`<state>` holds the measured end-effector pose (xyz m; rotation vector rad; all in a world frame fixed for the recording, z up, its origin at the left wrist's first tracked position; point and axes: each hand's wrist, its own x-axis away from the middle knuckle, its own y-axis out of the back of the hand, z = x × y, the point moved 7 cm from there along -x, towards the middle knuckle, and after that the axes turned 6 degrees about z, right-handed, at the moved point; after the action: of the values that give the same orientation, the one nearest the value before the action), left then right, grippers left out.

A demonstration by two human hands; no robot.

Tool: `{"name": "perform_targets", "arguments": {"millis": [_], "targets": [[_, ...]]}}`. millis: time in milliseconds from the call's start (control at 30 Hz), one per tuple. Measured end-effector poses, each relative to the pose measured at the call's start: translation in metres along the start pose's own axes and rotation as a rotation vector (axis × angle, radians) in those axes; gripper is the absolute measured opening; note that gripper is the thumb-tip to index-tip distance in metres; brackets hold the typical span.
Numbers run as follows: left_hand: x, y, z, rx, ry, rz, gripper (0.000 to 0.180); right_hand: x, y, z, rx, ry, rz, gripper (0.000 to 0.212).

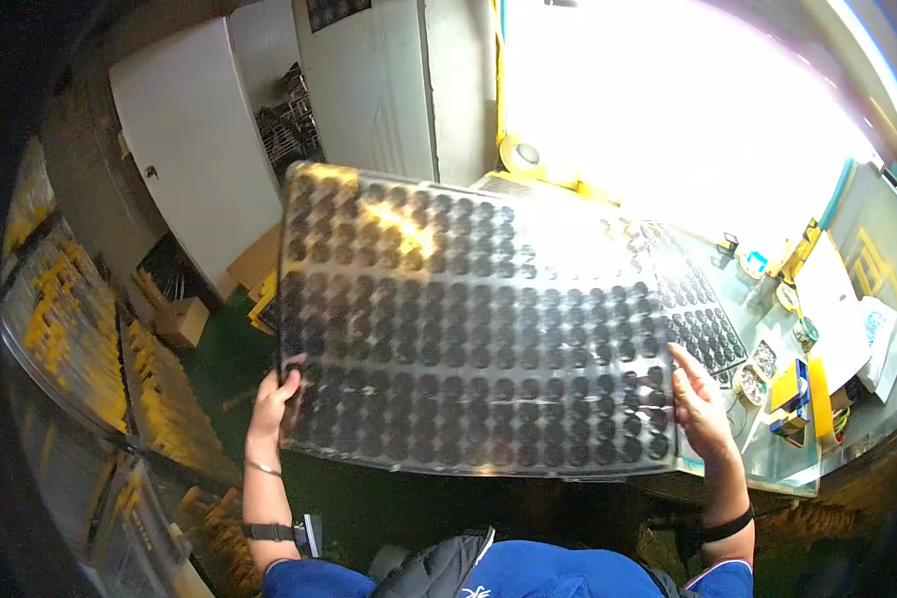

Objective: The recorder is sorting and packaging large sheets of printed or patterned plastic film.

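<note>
A large see-through plastic tray [448, 379] with many rows of dark round pockets is held up in front of me, tilted, its far left corner highest. My left hand [272, 401] grips its left edge near the lower corner, thumb on the upper face. At the opposite edge, my right hand [700, 404] holds the tray with the fingers along its side. Light glares off the tray's far right part and washes out the pockets there. Beyond my right hand, a second pocketed tray [713, 337] lies on the glass-topped table [738, 264].
On the table's right stand small containers of parts [752, 384], a yellow-and-blue box [789, 399] and a white bag [875, 344]. A roll of tape [520, 155] sits at the back. Racks with yellow pieces [70, 329] line my left; a white cabinet [194, 149] and cardboard box [181, 322] stand beyond.
</note>
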<state>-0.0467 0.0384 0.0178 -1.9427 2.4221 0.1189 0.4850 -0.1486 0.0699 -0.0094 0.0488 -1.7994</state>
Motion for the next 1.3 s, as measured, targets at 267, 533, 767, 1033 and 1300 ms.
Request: {"name": "perform_targets", "arguments": {"millis": [267,533,767,1033,1300], "targets": [[0.07,0.125,0.102,0.309,0.195,-0.416,0.039,-0.005,-0.008,-0.013,0.572,0.325,-0.165,0.031],[-0.032,0.131,0.08,0.596,-0.049,-0.788,0.028,-0.001,-0.026,-0.013,1.073,0.41,-0.111,0.033],[-0.115,0.122,0.103,0.482,0.078,-0.839,0.051,-0.002,-0.029,-0.014,1.082,0.385,-0.104,0.033],[-0.132,0.051,0.218,0.309,0.366,-0.916,0.056,-0.004,-0.028,-0.013,1.032,0.382,-0.11,0.034],[-0.129,0.035,0.195,0.212,0.41,-0.876,0.044,-0.003,-0.029,-0.007,1.073,0.382,-0.13,0.034]]}}
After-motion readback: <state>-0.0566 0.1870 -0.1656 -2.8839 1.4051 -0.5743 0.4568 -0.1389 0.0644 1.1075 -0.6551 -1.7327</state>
